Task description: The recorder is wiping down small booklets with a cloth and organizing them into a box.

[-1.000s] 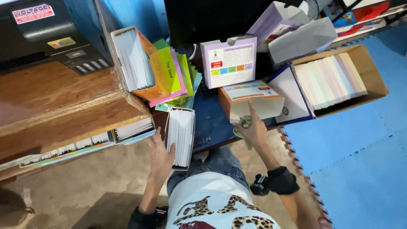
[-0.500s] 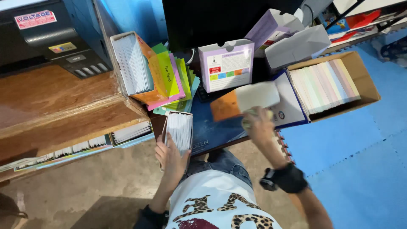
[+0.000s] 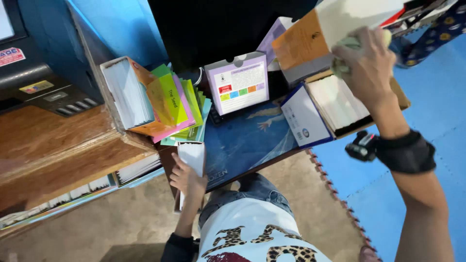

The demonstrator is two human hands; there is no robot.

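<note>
Up at one o'clock, the right hand (image 3: 370, 65) has its fingers clamped on a thick orange-covered block of paper (image 3: 335, 26), lifted clear above the open cardboard box (image 3: 399, 99) of pale sheets, its top cut off by the frame edge. Down at six o'clock the left hand (image 3: 187, 177) has fingers wrapped round a white stack of sheets (image 3: 192, 155) at the desk (image 3: 242, 140) edge, its lower end hidden. Bare blue mat (image 3: 340, 165) lies open at four o'clock.

right hand (image 3: 371, 65) lifted orange-backed card stack (image 3: 335, 29) higher, away from table
</note>
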